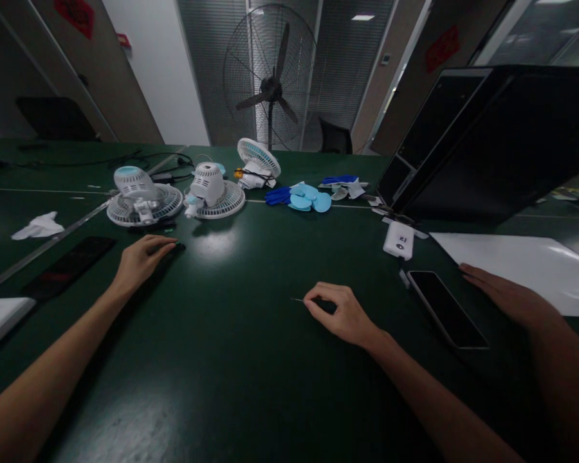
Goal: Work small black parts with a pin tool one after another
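My left hand (142, 262) rests low over the green table, its fingers pinched together. A small dark item shows at those fingertips, too small to name. Just beyond it are two white desk fans lying face down, a left fan (137, 190) and a right fan (210, 190). Near the middle of the table, my right hand (340, 312) is closed in a pinch. From its fingertips a thin metal rod (296, 299) points left; the rest of the rod is hidden in the hand.
Farther back stand a third small fan (258, 164), light-blue fan blades (309, 197) and blue gloves (277, 195). Another person's hand (509, 292) touches a white sheet (521, 263) beside a phone (446, 308) and white device (399, 240). A dark tablet (70, 267) lies left.
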`<state>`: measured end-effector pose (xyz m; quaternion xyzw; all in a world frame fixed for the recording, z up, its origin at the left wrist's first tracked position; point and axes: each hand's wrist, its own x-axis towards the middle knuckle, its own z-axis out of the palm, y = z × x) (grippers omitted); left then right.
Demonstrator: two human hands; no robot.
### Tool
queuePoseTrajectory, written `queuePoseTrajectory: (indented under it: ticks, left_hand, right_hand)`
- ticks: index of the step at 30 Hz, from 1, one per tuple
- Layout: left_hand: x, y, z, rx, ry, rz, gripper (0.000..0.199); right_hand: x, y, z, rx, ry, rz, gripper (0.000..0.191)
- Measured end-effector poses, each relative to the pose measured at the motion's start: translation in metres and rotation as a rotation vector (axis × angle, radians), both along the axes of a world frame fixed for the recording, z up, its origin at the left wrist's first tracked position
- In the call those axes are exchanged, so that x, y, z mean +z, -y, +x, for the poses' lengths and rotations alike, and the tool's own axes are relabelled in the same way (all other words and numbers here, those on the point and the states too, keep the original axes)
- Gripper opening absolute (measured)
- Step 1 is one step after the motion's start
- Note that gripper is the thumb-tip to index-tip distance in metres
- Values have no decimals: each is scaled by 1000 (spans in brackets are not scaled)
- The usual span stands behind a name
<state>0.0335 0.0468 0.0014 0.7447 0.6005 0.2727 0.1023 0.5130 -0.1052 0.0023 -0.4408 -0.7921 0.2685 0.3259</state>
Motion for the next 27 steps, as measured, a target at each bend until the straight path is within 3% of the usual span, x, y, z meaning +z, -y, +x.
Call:
queuePoseTrajectory:
  ticks: [15, 27]
  left_hand:
    - [-1, -3, -3, 24, 165, -142, 72]
    - [10, 2, 7, 29, 125, -177, 65]
  right_hand:
    - [2, 0, -1, 3, 1, -42, 14]
    - [1, 0, 0, -2, 15, -37, 13]
